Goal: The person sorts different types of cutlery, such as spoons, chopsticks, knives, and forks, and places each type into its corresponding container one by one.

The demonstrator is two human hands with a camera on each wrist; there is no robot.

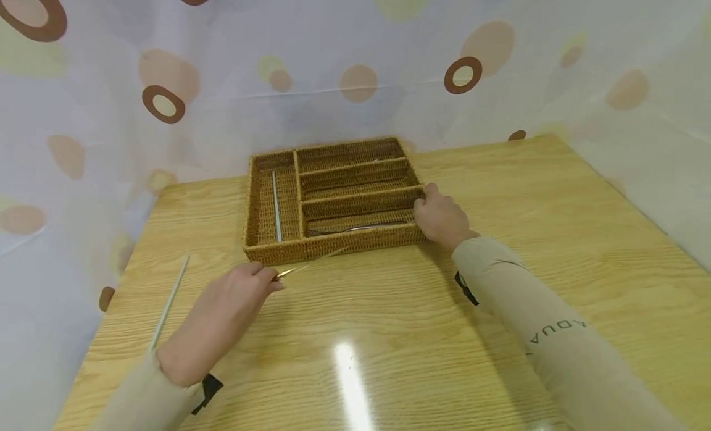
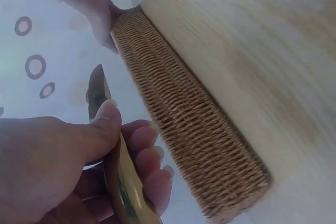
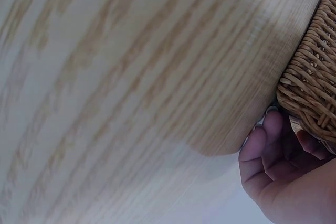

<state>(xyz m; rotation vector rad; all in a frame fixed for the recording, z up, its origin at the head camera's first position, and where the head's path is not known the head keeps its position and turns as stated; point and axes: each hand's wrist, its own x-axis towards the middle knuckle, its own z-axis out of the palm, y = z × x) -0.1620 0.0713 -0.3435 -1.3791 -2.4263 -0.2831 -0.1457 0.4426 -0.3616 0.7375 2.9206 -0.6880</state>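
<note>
My left hand (image 1: 236,304) pinches a gold table knife (image 2: 126,177) between thumb and fingers, in front of the tray's near left corner. The knife's blade (image 2: 97,88) points up and away in the left wrist view. A woven wicker cutlery tray (image 1: 355,236) with several compartments sits at the back of the table. My right hand (image 1: 442,218) holds the tray's right end near its front corner, fingers low against the wicker in the right wrist view. Inside the left compartment lies a thin pale stick (image 1: 276,205). The front compartment has a slim dark metal utensil (image 1: 361,227).
Another thin pale stick (image 1: 169,301) lies on the wooden table (image 1: 389,332), left of my left forearm. A small shiny bit (image 1: 376,160) shows in the rear compartment. Behind the tray hangs a spotted cloth (image 1: 322,48), which also flanks both sides.
</note>
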